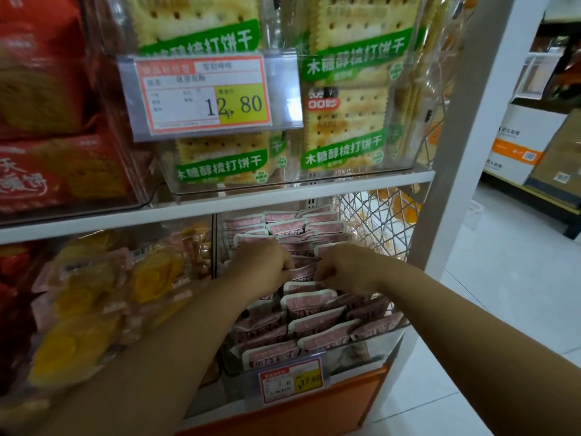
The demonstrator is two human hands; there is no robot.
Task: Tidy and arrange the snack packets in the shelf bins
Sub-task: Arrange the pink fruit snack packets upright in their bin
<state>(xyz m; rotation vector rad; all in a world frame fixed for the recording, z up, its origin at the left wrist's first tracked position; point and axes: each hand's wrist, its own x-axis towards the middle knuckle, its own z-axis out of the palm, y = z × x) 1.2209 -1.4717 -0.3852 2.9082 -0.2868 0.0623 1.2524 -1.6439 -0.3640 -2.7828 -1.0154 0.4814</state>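
A clear bin point(382, 339) on the lower shelf holds several rows of pink snack packets point(314, 324) with white edges, standing on end. Both my hands reach into the middle of this bin. My left hand point(262, 262) is closed, its fingers pinching the left end of one pink packet point(303, 272). My right hand point(341, 267) is closed on the right end of the same packet. More pink packets point(289, 226) stand behind my hands at the back of the bin.
A bin of yellow snack packets point(94, 294) sits to the left. Above are clear bins of green-labelled crackers point(344, 124) and red biscuit packs point(47, 171), with a price tag point(207, 92). A wire basket point(374, 215) and a white post point(462, 136) stand at the right.
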